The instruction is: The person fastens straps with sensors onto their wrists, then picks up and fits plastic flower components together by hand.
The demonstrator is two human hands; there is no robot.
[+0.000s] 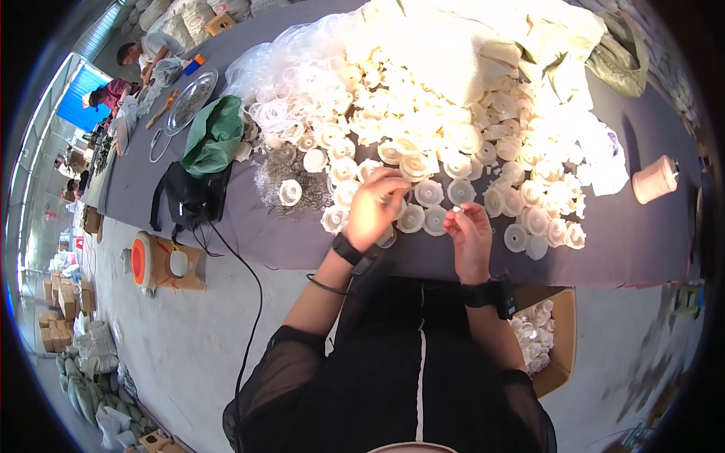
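Over the near edge of a heap of round white plastic caps (429, 193), my left hand (371, 205) has its fingers curled together, pointing right. Whatever lies between those fingertips is hidden or too small to name. To its right, my right hand (473, 235) is raised with thumb and forefinger pinched on a small white plastic piece (457, 211). Several caps lie just under and between the two hands. A pile of tiny clear parts (288, 172) sits left of my left hand, with one white cap (290, 192) on top.
Clear plastic bags (291, 53), a green bag (214, 136), a black pouch (192, 195) and a metal strainer (191, 102) lie on the grey-covered table (604, 241). A pink thread cone (655, 180) stands at right. Below is a cardboard box (563, 340) of white parts. Other people work far left.
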